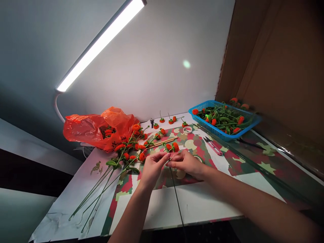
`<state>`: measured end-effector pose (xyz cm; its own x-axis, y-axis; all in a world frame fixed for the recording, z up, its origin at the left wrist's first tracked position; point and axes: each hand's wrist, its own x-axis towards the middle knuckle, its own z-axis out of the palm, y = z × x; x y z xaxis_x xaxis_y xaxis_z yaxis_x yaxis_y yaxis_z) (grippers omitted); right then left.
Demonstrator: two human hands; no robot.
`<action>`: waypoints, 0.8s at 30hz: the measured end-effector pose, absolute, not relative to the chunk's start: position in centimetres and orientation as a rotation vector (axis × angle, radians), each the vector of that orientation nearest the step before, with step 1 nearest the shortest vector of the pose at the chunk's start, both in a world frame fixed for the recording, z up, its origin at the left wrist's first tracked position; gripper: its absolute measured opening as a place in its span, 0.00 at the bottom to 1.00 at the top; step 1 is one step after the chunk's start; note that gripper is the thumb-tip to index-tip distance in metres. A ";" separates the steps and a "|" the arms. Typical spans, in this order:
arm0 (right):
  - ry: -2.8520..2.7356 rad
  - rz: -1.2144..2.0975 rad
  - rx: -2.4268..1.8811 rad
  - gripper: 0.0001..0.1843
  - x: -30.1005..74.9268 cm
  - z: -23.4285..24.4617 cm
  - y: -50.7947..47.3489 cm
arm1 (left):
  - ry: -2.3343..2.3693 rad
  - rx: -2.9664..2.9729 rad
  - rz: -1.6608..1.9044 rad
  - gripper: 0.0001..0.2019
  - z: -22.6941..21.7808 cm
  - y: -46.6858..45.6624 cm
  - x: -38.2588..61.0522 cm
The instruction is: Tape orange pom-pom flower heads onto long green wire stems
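Observation:
My left hand [153,166] and my right hand [186,162] meet over the patterned table [227,162], fingers pinched together on a thin dark wire stem [177,199] that runs back toward me. At the stem's top sit small orange pompom flowers [172,146] with green leaves, just beyond my fingertips. To the left of my left hand lie finished long green stems with orange flowers [126,148].
An orange plastic bag [96,130] lies at the back left. A blue basket [249,123] of green and orange pieces stands at the back right. Pink snips [214,145], a tape roll [187,129], wooden sticks [164,141] and loose flower heads [172,120] lie beyond my hands. A lamp bar [101,42] hangs above.

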<state>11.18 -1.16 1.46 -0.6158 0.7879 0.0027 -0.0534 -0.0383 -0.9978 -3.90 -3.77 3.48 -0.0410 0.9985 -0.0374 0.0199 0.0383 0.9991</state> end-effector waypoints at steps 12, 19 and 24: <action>-1.437 2.107 -0.557 0.21 11.4 0.7 0.0 | 0.845 0.640 1.280 0.13 2.0 -3.2 -3.2; -1.334 2.037 -0.700 0.20 11.2 0.0 0.2 | 0.954 0.706 1.301 0.13 1.7 -3.1 -2.7; -1.361 1.855 -0.759 0.18 11.2 0.3 0.1 | 1.674 1.580 1.273 0.05 0.8 -2.2 -4.7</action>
<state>11.24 0.08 0.26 -0.5805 0.8127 -0.0506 -0.1961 -0.1998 -0.9600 -4.66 -2.16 0.82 -0.1969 0.9524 0.2327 0.4786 -0.1138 0.8706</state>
